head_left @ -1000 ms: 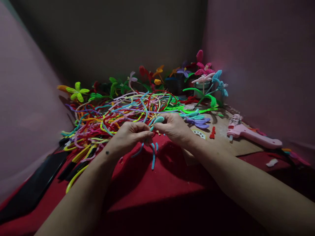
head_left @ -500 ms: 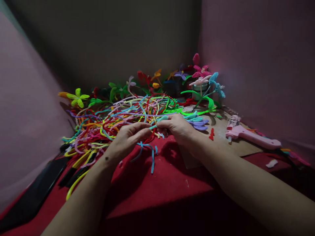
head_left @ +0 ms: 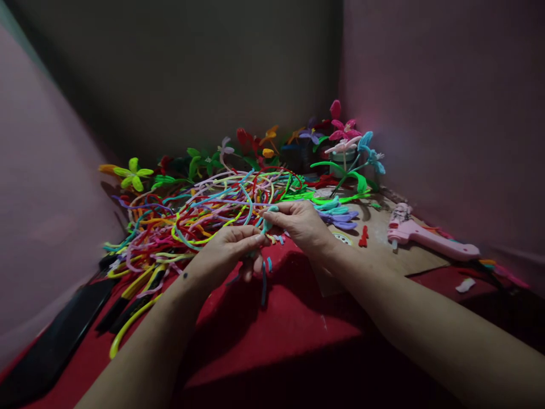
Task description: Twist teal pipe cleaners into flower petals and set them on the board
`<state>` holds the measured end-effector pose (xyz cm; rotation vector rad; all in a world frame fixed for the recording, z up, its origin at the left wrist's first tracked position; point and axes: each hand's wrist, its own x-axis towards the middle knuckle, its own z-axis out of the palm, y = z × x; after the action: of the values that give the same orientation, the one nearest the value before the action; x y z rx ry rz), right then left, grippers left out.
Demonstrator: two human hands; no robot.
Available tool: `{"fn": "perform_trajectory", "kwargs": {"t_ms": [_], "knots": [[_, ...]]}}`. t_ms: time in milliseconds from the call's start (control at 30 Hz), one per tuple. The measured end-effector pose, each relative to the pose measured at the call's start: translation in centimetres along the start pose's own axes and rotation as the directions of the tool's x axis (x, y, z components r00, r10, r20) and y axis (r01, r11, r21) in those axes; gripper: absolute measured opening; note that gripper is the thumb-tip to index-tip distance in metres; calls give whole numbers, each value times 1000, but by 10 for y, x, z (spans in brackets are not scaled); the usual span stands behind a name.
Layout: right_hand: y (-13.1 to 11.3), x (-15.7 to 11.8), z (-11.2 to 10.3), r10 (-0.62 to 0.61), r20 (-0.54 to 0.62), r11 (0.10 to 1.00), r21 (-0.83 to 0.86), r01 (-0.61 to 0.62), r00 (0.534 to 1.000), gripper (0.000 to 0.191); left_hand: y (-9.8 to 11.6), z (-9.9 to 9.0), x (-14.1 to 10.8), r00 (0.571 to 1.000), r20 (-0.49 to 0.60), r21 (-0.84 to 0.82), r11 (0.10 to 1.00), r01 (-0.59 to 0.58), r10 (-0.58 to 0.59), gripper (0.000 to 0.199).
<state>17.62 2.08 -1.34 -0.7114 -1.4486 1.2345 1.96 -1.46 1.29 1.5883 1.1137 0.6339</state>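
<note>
Yellow five-petalled fuzzy flower [head_left: 133,174] is standing behind a tangle of multicoloured pipe cleaners [head_left: 208,210]. Before the tangle, the left hand [head_left: 232,250] is pinching the lower end of a small, mint-green fuzzy piece [head_left: 267,223]; the right hand [head_left: 298,224] is pinching its upper part. Rightward, a pink glue gun [head_left: 430,237] is lying on brown cardboard [head_left: 383,250].

The only view comes from a camera worn on the person's head, facing forward and slightly down over both forearms to the hands [head_left: 264,233] mid-frame. It takes in the whole red-covered bench [head_left: 272,335] width and the walls behind; no second view overlaps it.
</note>
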Motion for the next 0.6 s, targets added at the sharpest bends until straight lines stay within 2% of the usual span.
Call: {"fn": "perform_trajectory", "kwargs": {"t_ms": [167, 233, 333, 433, 500, 600], "knots": [[11, -2, 2, -150, -107, 978, -161, 132, 983, 25, -6, 6, 3, 998, 7, -192, 980, 60, -60, 21], [12, -2, 2, -163, -136, 974, -181, 137, 977, 26, -7, 5, 4, 998, 16, -268, 961, 65, -63, 20], [10, 0, 2, -95, -158, 994, -73, 84, 983, 27, -8, 3, 4, 997, 36, -329, 941, 75, -67, 15], [6, 4, 2, -7, -170, 996, 90, 23, 985, 29, -9, 2, 5, 998, 35, -319, 946, 57, -49, 13], [5, 6, 2, 40, -185, 983, 183, -6, 982, 29, -12, -1, 6, 1000, -17, -286, 958, 18, -24, 13], [7, 6, 3, 142, -183, 970, 222, -99, 973, 28, -15, -10, 8, 974, -225, -224, 970, -92, 40, 15]]}}
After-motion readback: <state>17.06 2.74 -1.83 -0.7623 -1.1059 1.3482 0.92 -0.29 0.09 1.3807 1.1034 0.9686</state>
